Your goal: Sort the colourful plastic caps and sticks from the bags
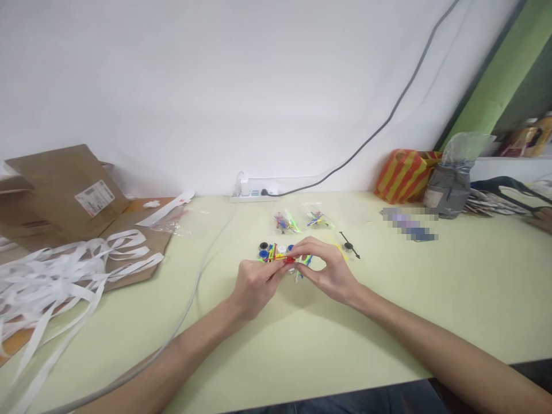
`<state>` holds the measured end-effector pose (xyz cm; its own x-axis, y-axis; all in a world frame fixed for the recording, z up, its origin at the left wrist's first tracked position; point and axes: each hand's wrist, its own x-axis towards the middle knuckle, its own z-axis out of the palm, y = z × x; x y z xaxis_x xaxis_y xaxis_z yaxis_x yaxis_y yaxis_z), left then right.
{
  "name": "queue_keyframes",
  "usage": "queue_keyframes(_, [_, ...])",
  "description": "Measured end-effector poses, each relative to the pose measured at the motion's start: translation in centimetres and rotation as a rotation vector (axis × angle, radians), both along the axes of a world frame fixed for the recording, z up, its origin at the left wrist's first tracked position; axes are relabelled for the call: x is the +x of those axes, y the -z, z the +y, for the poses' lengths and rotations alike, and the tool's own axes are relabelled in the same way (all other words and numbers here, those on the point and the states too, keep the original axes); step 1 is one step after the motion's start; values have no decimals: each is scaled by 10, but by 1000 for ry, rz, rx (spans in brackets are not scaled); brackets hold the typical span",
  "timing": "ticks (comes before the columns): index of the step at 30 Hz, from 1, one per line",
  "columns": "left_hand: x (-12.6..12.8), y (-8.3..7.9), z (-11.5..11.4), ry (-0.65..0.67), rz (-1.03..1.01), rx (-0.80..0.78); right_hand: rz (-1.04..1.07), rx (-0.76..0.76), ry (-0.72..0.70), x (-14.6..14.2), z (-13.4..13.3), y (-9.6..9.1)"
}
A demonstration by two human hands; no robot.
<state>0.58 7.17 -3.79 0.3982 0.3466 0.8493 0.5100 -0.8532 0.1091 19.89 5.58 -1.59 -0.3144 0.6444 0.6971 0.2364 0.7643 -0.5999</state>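
Note:
My left hand and my right hand meet over the pale green table. Between their pinched fingertips sits a small red plastic piece. Just behind the fingers lies a cluster of small coloured plastic parts: blue and black round pieces, a white one, and thin red, yellow and green sticks. Two small clear bags of similar coloured parts lie farther back. A black pointer-shaped part rests to the right of my right hand.
A heap of white paper strips and brown cardboard fill the left. A grey cable runs to a white power strip by the wall. A striped orange bag and a wrapped grey container stand at the right.

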Motion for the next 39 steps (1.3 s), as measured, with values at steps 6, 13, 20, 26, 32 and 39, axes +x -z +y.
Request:
queue_keyframes(6, [0,-1,2,-6,12,18,-112,-209,-185,21,7,-22])
queue_keyframes(13, [1,-5,2,-11,205,46,-167,-446,-206,25,7,-31])
queue_keyframes(20, [-6,-3,10,-64,215,54,-126,-522,-198,25,17,-21])
queue_keyframes(26, [-4,-3,9,-68,229,52,-136,-485,-183,23,20,-14])
queue_keyframes(32, [-4,0,8,-132,251,-92,-251,-237,211,46,37,-21])
queue_keyframes(39, [-4,1,8,-122,257,-144,-921,-469,1021,117,70,-16])
